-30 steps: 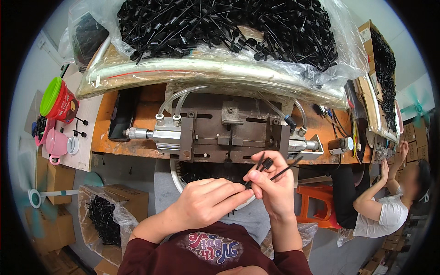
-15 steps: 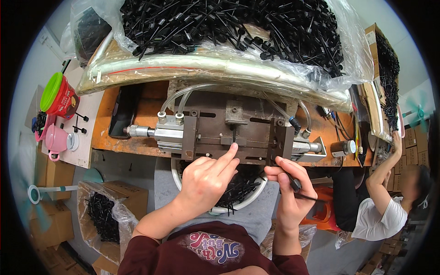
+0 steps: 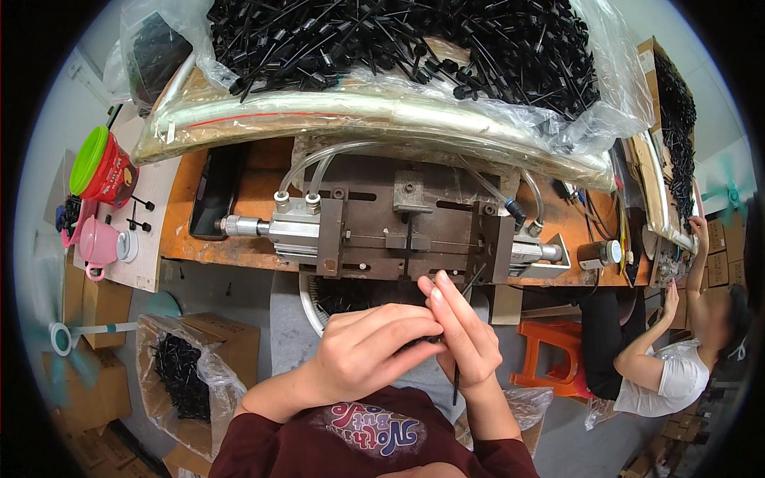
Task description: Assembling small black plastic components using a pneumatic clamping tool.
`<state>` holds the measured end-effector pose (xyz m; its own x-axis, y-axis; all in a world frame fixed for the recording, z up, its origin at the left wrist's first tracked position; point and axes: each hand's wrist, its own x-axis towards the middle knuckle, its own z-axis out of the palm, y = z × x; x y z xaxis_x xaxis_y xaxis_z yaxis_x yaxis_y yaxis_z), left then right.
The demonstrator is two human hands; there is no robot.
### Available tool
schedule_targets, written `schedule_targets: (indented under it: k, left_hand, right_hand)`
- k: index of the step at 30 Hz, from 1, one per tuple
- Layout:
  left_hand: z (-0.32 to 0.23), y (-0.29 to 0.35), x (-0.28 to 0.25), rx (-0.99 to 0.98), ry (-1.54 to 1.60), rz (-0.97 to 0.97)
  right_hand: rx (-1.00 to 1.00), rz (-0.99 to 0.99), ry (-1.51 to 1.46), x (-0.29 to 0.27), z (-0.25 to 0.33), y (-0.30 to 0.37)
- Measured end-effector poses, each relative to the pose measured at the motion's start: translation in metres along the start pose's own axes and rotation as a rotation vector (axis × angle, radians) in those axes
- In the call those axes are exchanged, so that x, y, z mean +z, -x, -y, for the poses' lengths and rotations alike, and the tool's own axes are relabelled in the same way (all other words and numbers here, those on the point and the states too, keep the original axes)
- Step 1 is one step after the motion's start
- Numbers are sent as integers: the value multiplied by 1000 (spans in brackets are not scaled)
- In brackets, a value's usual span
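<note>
In the head view, the left hand (image 3: 370,350) meets the right hand (image 3: 470,341) before the tabletop (image 3: 177,231), seemingly for mutual steadying. The right grip closes on a black stemmed part (image 3: 456,388), long axis front-to-back, one end pointing toward the wearer; the left grip's closure is unclear.

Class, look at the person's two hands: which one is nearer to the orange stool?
Right. The right hand is to the left of the orange stool in the picture, not touching it; the left hand is farther left, beyond the right hand.
</note>
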<state>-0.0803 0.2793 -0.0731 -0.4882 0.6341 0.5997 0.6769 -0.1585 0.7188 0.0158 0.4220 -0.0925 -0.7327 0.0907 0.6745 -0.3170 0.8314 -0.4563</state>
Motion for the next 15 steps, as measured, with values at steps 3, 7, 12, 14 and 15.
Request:
schedule_targets:
  k: [3, 7, 12, 14, 15]
  left_hand:
    - [-3, 1, -3, -26, -98, -18]
    - [7, 8, -2, -127, -261, -6]
    - [30, 12, 9, 23, -566, 95]
    - [32, 6, 10, 42, -620, 101]
    - [33, 4, 11, 51, -647, 105]
  right_hand:
    - [15, -43, -21, 6, -3, -2]
    - [214, -162, -183, -3, -10, 9]
    - [582, -184, -594, -15, -2, 15]
    - [606, -163, -749, -16, -2, 12]
    - [623, -184, -835, -18, 0, 12]
